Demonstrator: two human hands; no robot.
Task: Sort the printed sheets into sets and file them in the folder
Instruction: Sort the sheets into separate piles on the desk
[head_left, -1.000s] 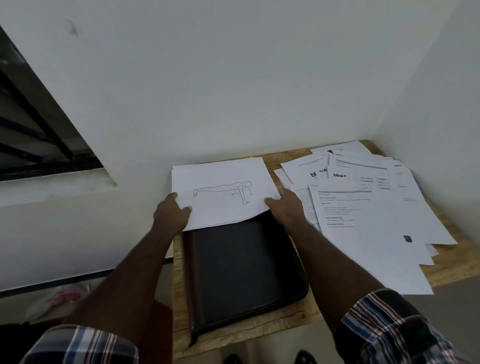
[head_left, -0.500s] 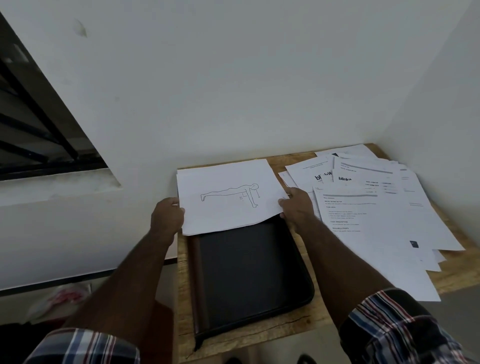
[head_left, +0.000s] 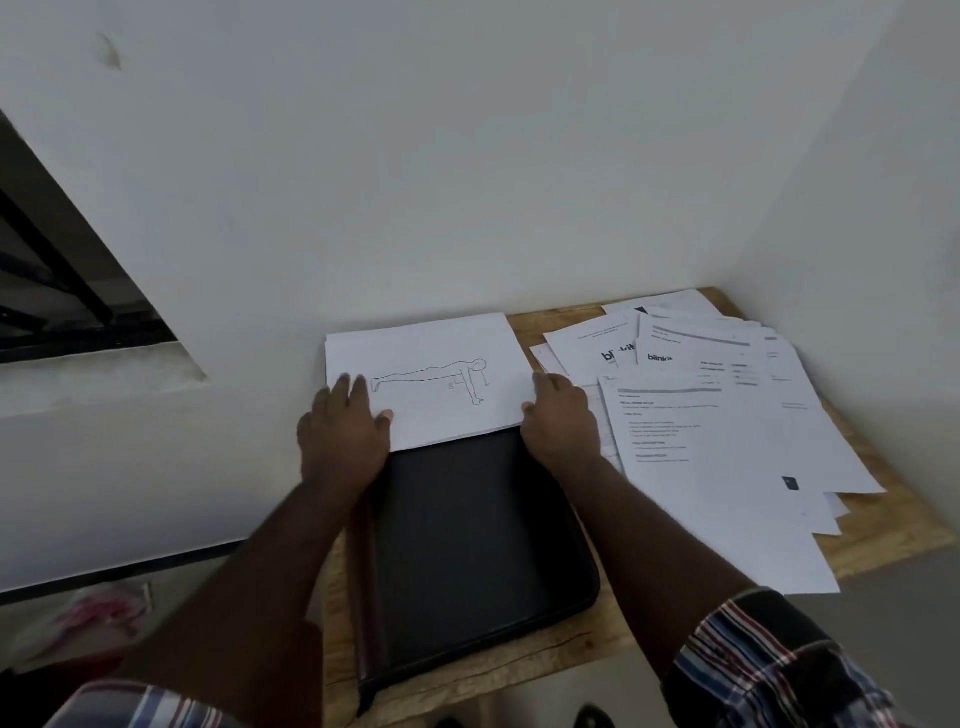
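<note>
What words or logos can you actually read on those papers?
"blinkit": logo heading a sheet in the scattered pile on the right.
"bli", cut off: the same logo on the sheet beside it, partly covered.
Front text sheet: headings and lines too blurred to read.
Push-up drawing sheet: small marks, unreadable.
</note>
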